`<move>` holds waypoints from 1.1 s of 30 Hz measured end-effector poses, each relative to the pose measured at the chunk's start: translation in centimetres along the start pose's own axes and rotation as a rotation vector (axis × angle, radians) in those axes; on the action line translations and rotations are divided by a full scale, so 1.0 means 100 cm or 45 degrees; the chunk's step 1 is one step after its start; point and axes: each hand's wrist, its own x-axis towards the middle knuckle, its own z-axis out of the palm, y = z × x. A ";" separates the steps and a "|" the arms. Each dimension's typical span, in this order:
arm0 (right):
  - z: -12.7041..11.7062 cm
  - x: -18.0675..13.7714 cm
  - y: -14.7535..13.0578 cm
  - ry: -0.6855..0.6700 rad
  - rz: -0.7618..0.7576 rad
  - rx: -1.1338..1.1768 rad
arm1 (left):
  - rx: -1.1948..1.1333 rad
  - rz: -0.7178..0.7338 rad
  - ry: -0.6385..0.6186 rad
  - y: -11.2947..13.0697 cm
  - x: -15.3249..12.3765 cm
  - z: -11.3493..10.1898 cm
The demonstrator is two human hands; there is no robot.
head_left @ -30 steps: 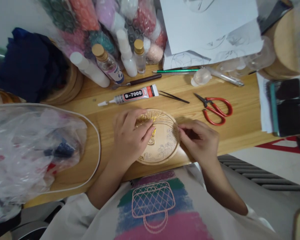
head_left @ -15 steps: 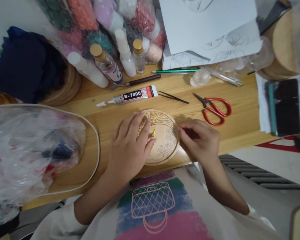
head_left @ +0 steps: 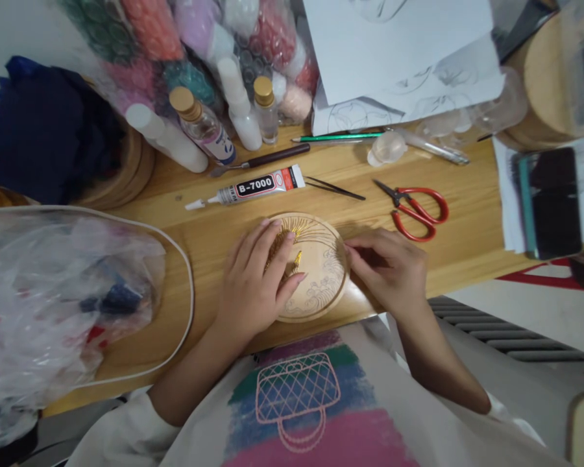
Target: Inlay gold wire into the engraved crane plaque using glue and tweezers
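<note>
A round wooden disc (head_left: pixel 321 272) with drawn wave lines and glued gold wire lies at the near edge of the wooden table (head_left: pixel 467 214). My left hand (head_left: pixel 255 285) rests flat on the disc's left half, fingers stretched out and pressing on the gold wire (head_left: pixel 296 259). My right hand (head_left: pixel 389 269) is curled at the disc's right rim, its fingertips gripping the edge.
Behind the disc lie a B-7000 glue tube (head_left: pixel 253 188), black tweezers (head_left: pixel 335 189), red scissors (head_left: pixel 418 209), a green pencil (head_left: pixel 338 137) and small bottles (head_left: pixel 202 126). A plastic bag (head_left: pixel 63 292) fills the left. Paper sketches (head_left: pixel 399 58) and a phone (head_left: pixel 549 201) lie right.
My left hand has slid a little left and its fingers have straightened over the gold wire, uncovering more of the disc. My right hand has stayed at the rim.
</note>
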 end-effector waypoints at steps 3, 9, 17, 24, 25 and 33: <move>0.000 -0.001 0.001 -0.002 0.003 0.003 | 0.004 0.009 0.015 -0.001 -0.001 0.001; 0.002 -0.003 0.003 0.013 0.000 0.009 | 0.012 -0.009 -0.018 -0.001 -0.001 0.001; 0.002 -0.002 0.002 0.013 -0.010 -0.018 | 0.041 0.012 -0.002 0.002 0.002 -0.001; 0.001 0.001 0.002 0.012 -0.056 -0.041 | 0.060 0.017 0.012 0.003 0.003 -0.001; 0.001 0.001 0.002 0.009 -0.060 -0.044 | 0.064 0.018 0.013 0.003 0.003 -0.001; 0.000 0.000 -0.004 -0.011 -0.028 -0.131 | 0.104 0.039 -0.013 0.004 0.003 -0.001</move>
